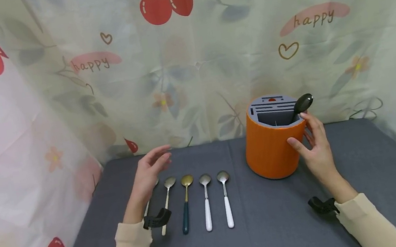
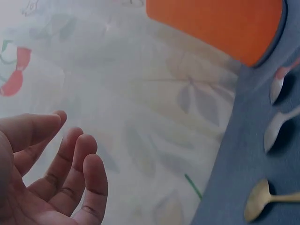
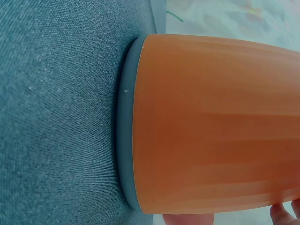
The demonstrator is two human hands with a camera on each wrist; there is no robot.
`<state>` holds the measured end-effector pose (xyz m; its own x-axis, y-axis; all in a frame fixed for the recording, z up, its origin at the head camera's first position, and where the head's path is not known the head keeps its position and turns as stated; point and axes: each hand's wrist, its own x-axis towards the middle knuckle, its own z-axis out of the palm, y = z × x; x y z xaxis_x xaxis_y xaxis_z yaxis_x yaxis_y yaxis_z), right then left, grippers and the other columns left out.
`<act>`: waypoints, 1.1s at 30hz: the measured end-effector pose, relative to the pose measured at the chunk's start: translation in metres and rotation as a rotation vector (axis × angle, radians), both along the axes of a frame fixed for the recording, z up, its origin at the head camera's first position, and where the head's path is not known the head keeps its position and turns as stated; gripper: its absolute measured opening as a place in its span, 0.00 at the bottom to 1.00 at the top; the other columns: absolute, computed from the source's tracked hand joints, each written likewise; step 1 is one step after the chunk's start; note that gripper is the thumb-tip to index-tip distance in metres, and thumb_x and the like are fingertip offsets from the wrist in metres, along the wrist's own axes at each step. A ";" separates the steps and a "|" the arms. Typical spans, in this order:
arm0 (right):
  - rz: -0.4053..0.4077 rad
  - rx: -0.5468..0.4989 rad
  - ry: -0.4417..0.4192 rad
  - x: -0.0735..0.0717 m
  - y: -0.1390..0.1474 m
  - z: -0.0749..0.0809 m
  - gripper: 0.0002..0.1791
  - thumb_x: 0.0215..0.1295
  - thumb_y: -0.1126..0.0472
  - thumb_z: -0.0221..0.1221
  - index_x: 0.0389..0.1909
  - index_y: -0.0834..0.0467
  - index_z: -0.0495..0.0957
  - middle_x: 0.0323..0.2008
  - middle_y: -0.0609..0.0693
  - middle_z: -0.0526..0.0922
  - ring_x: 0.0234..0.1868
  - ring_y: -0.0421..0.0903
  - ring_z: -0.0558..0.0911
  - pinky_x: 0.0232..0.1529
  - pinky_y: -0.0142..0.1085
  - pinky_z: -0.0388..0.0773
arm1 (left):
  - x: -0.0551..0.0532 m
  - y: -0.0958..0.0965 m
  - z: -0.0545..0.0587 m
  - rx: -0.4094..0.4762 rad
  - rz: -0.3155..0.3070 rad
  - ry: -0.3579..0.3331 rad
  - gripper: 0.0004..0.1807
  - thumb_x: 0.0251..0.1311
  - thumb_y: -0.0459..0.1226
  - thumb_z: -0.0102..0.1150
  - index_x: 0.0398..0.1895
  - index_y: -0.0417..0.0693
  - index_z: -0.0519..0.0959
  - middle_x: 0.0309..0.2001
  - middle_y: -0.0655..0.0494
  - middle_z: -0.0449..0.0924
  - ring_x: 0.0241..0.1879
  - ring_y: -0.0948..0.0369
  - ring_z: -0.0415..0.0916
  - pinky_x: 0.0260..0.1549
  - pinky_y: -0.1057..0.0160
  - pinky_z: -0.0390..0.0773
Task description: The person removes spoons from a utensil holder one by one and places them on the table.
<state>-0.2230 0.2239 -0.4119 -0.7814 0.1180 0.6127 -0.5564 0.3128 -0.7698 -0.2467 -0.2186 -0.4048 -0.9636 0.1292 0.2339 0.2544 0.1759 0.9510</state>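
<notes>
My left hand [image 1: 150, 168] hovers over the table's far left part, fingers loosely bent and holding nothing. Below it lies a row of spoons: one mostly hidden behind the hand, a pale metal spoon [image 1: 170, 182], a gold spoon with a dark green handle [image 1: 186, 217], and two white-handled spoons, one left [image 1: 208, 215] and one right [image 1: 229, 212]. My right hand [image 1: 320, 155] holds the right side of an upright orange utensil holder [image 1: 270, 149], thumb toward its front and fingers near the rim. A black spoon [image 1: 303, 103] leans out of its open compartment, bowl up, beside the fingertips.
The holder's grey top [image 1: 271, 103] has narrow slots behind the open compartment. A dark grey cloth [image 1: 268, 224] covers the table. Patterned curtains stand close behind the holder [image 1: 198, 76] and along the left side [image 1: 15, 169].
</notes>
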 end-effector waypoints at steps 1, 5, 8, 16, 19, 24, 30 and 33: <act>-0.001 0.001 0.001 0.000 0.000 0.000 0.40 0.68 0.76 0.63 0.78 0.57 0.62 0.78 0.51 0.59 0.75 0.43 0.63 0.79 0.54 0.56 | -0.001 0.003 0.002 0.004 -0.011 0.004 0.22 0.77 0.43 0.59 0.68 0.45 0.78 0.58 0.49 0.81 0.53 0.57 0.81 0.57 0.50 0.80; -0.004 0.003 -0.005 -0.002 0.000 -0.002 0.40 0.68 0.77 0.63 0.79 0.56 0.62 0.78 0.50 0.59 0.75 0.44 0.62 0.78 0.55 0.56 | -0.004 0.015 0.013 0.004 -0.051 0.022 0.22 0.76 0.43 0.60 0.68 0.45 0.78 0.55 0.50 0.80 0.53 0.51 0.80 0.58 0.45 0.79; -0.008 0.005 -0.010 -0.005 0.001 -0.005 0.41 0.68 0.77 0.63 0.79 0.55 0.62 0.78 0.50 0.58 0.76 0.44 0.62 0.78 0.55 0.56 | -0.006 0.024 0.021 -0.003 -0.077 0.035 0.21 0.76 0.44 0.60 0.67 0.46 0.79 0.56 0.51 0.80 0.53 0.47 0.78 0.59 0.44 0.78; -0.014 0.007 -0.011 -0.010 0.005 -0.011 0.41 0.68 0.77 0.63 0.79 0.55 0.62 0.78 0.49 0.58 0.75 0.44 0.62 0.79 0.52 0.56 | -0.013 0.050 0.036 0.007 -0.147 0.078 0.19 0.77 0.39 0.58 0.67 0.44 0.79 0.58 0.48 0.80 0.52 0.49 0.80 0.55 0.56 0.81; -0.008 0.003 -0.004 -0.006 0.003 -0.007 0.41 0.68 0.77 0.63 0.79 0.55 0.62 0.78 0.49 0.59 0.75 0.45 0.62 0.79 0.50 0.56 | -0.015 0.061 0.041 0.030 -0.188 0.088 0.19 0.78 0.38 0.57 0.66 0.44 0.79 0.58 0.48 0.80 0.53 0.43 0.78 0.56 0.52 0.81; 0.000 0.002 0.000 -0.001 0.000 -0.001 0.40 0.68 0.76 0.63 0.79 0.56 0.62 0.78 0.50 0.59 0.76 0.45 0.63 0.79 0.52 0.56 | -0.015 0.077 0.054 0.073 -0.235 0.111 0.19 0.77 0.38 0.58 0.66 0.44 0.80 0.56 0.48 0.81 0.52 0.41 0.76 0.57 0.42 0.78; -0.008 0.005 -0.012 -0.006 0.003 -0.005 0.41 0.68 0.76 0.63 0.79 0.55 0.62 0.77 0.49 0.59 0.76 0.46 0.62 0.78 0.55 0.56 | -0.019 0.096 0.066 0.089 -0.267 0.124 0.18 0.77 0.39 0.58 0.66 0.46 0.80 0.55 0.49 0.80 0.48 0.52 0.78 0.56 0.44 0.79; -0.018 0.004 -0.025 -0.016 0.010 -0.017 0.42 0.67 0.76 0.64 0.79 0.54 0.62 0.78 0.48 0.59 0.76 0.46 0.62 0.79 0.54 0.56 | -0.022 0.106 0.071 0.116 -0.282 0.127 0.18 0.77 0.38 0.58 0.65 0.47 0.81 0.54 0.49 0.80 0.48 0.52 0.79 0.55 0.49 0.81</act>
<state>-0.2392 0.2335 -0.4290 -0.7943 0.1297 0.5935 -0.5313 0.3255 -0.7822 -0.2692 -0.1123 -0.3336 -0.8558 0.3526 0.3785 0.3955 -0.0257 0.9181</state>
